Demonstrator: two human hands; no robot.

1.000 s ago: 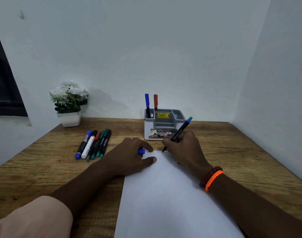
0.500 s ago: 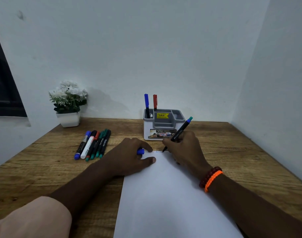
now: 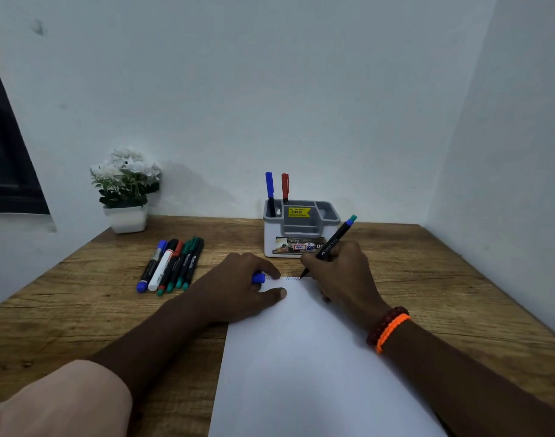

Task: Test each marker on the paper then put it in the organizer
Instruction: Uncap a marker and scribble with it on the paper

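Two markers [image 3: 277, 192] are already standing in the organizer [image 3: 301, 230], which is sitting just beyond the right hand [image 3: 339, 272]. That hand is pinching a black-barrelled marker [image 3: 331, 244] low on its shaft, fingers curled around it, and is tilting it so the tip is touching the far edge of the paper [image 3: 301, 357] beside some small zigzag scribbles [image 3: 284, 278]. The left hand [image 3: 241, 285] is resting to the left of the tip, its thumb pressing the sheet flat while its curled fingers are holding a blue cap [image 3: 258, 277].

The marker is looking light, rigid and smooth, so a pinch near the tip is probably giving the best control for writing; for dropping it in the organizer, a hold around mid-barrel would likely be suiting better. The paper is thin and apt to slide, so the thumb's pressure is doing useful work. Six more markers [image 3: 170, 266] are lying in a row well to the left of the left hand, near a potted plant [image 3: 126, 190] on the wooden table [image 3: 459, 294].
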